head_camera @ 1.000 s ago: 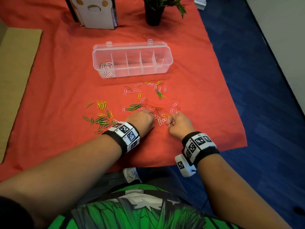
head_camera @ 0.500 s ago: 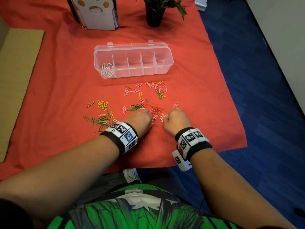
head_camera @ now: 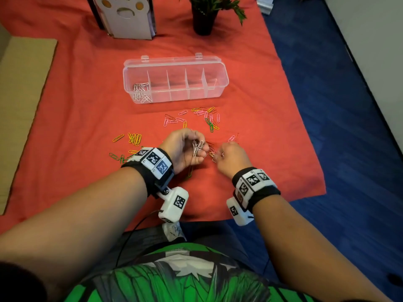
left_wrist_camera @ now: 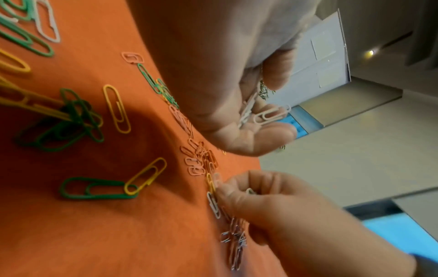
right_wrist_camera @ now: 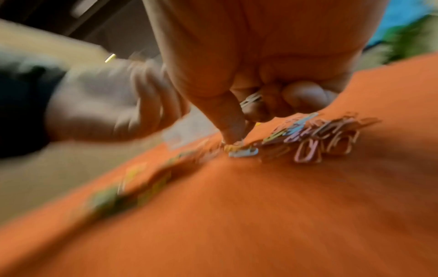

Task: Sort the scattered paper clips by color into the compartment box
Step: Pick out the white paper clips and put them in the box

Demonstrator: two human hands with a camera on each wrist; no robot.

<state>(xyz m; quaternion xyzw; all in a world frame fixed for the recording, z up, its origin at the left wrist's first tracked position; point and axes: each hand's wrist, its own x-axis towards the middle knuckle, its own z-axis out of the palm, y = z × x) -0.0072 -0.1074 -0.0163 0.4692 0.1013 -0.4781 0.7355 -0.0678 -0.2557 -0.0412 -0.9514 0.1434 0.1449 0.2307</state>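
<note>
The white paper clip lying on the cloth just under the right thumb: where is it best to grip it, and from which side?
Judging by its flat pose, pinch the white paper clip across its two long wires, coming from above with the right hand. A nail may need to lift one rounded end first.

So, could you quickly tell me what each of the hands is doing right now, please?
Left hand: cupped, holding white paper clips.
Right hand: fingers curled, pinching a white clip.
</note>
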